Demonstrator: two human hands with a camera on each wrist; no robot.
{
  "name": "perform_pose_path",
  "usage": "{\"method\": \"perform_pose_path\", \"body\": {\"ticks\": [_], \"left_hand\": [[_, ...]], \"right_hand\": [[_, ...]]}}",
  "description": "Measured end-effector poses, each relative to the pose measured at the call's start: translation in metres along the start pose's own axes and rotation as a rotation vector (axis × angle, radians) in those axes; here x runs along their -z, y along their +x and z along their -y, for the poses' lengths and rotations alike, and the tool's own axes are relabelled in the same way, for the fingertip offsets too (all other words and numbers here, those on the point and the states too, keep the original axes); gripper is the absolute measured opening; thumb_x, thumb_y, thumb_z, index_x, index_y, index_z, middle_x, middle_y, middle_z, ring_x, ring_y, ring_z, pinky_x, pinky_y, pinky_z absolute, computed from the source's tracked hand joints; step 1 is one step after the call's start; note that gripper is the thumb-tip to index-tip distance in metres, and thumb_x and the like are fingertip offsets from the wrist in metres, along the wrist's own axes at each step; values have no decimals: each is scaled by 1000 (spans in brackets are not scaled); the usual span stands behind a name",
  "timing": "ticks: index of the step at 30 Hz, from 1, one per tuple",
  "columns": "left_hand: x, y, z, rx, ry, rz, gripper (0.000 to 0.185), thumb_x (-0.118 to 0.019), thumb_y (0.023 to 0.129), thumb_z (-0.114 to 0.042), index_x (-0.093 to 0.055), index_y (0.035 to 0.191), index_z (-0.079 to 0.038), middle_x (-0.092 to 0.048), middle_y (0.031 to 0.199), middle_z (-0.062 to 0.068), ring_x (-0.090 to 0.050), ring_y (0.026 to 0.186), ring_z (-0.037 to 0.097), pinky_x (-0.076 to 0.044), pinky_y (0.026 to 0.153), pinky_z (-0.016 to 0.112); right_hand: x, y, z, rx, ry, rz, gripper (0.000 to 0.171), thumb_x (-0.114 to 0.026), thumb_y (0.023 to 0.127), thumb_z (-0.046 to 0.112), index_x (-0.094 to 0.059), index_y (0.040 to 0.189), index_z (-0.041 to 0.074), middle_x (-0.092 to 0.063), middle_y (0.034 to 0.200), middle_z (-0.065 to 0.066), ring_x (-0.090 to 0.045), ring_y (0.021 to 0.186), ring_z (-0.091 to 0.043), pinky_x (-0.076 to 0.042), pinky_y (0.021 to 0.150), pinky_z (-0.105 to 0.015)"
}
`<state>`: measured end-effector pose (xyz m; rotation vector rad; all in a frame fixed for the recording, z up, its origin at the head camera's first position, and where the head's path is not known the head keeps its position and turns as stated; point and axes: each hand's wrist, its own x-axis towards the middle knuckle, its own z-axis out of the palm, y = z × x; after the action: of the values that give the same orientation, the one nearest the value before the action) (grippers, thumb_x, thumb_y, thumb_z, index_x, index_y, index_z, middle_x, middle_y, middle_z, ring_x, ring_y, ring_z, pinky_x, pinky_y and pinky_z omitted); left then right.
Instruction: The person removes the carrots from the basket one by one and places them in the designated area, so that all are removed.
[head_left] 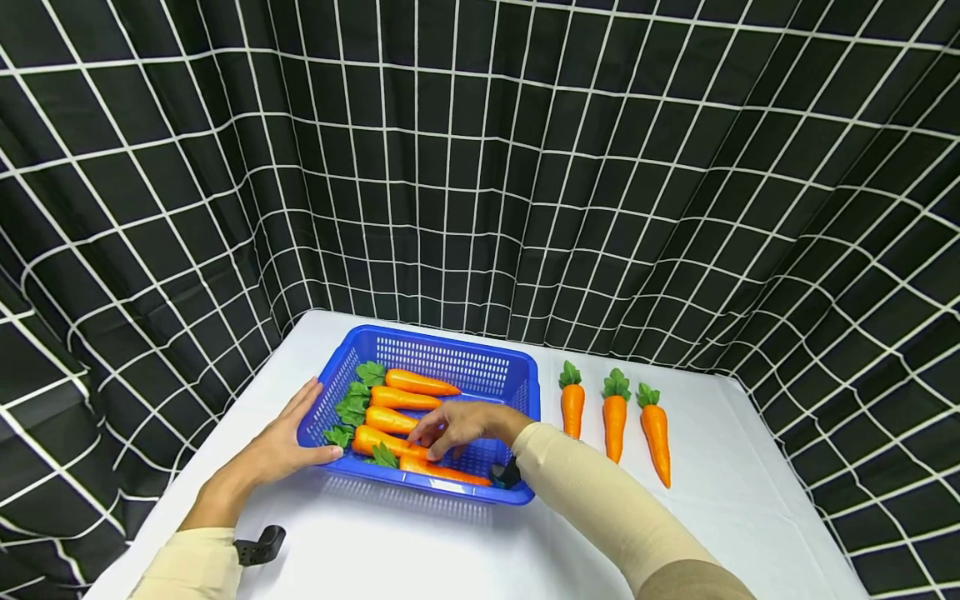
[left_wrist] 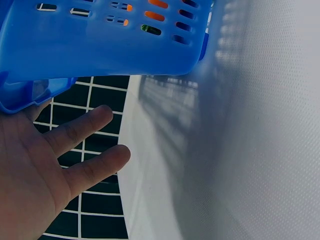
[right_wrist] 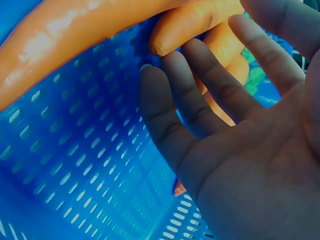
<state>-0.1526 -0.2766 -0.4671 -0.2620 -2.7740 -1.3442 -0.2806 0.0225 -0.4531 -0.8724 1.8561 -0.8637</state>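
Note:
A blue plastic basket (head_left: 450, 337) holds several orange carrots (head_left: 420, 382) with green leafy tops, lying in a row across it. My left hand (head_left: 281, 446) rests against the basket's left end with its fingers straight and its thumb by the front corner. Two fingers (left_wrist: 90, 172) stretch free below the rim in the left wrist view. Reaching into the basket, my right hand (head_left: 457, 423) has loosely bent fingers at the narrow end of a carrot (head_left: 378, 442) near the front. Its palm looks bare in the right wrist view. The frontmost carrot (head_left: 446, 472) lies along the front wall.
To the basket's right, three carrots lie on the white table (head_left: 735, 483): a left one (head_left: 572, 408), a middle one (head_left: 614, 425) and a right one (head_left: 656, 442). Black cloth with a white grid (head_left: 480, 167) hangs around the table. Dark straps sit at both wrists.

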Motion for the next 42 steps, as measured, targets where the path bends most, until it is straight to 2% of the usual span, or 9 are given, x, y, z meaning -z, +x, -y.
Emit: {"method": "perform_pose_path", "body": {"ticks": [6,10,18,23,29,34,38,42], "left_hand": [[-2,0,1,17,-1,6,109,-82,76,-34,-12,154,-3,-1,160,16,-5,142,44,-11,106,67],[-2,1,1,5,8,2,108,-82,76,-33,-13,154,-2,-2,159,17,-6,142,44,-11,106,67],[-2,2,0,3,5,-1,107,-81,76,-32,-14,154,-3,-3,159,17,-7,141,44,-12,105,68],[0,1,-1,-7,12,-4,107,-82,76,-30,-15,153,-1,-4,159,19,-8,141,45,-12,105,68],[-1,0,-1,-9,14,-5,108,-83,75,-32,-15,153,0,-4,159,19,-8,140,47,-13,104,68],[-1,-1,-2,-8,10,-7,107,-82,76,-31,-15,153,1,-4,158,21,-8,140,48,-13,105,68],[-1,-1,-1,-4,8,-4,106,-82,76,-30,-15,153,1,-4,158,21,-8,140,48,-13,105,68],[0,-1,-2,1,6,-7,106,-81,76,-30,-14,153,-1,-4,158,20,-8,140,47,-13,104,68]], "right_hand": [[-1,1,0,32,-82,22,41,-70,85,2,-64,125,10,-63,90,-4,-57,75,-12,-48,63,-26],[-2,1,1,43,-148,27,45,-70,84,1,-63,127,11,-64,90,-5,-55,77,-12,-43,62,-21],[-4,-1,3,-11,-182,46,38,-73,84,5,-69,119,19,-63,98,-2,-56,82,-13,-48,68,-25],[-7,-2,6,22,-257,56,30,-76,82,6,-68,108,18,-57,93,-4,-50,84,-13,-44,71,-23],[-9,0,6,46,-188,74,28,-75,80,-1,-65,101,14,-57,80,-1,-50,71,-10,-41,60,-20],[-9,-2,7,39,-130,84,28,-74,80,-4,-65,99,14,-62,83,-2,-50,68,-10,-41,55,-21],[-8,-4,8,38,-137,88,32,-73,80,-6,-67,103,15,-64,87,-3,-52,70,-11,-44,56,-23],[-6,-5,9,89,-158,69,35,-72,80,-6,-68,109,13,-63,92,-1,-55,79,-11,-48,64,-23]]}}
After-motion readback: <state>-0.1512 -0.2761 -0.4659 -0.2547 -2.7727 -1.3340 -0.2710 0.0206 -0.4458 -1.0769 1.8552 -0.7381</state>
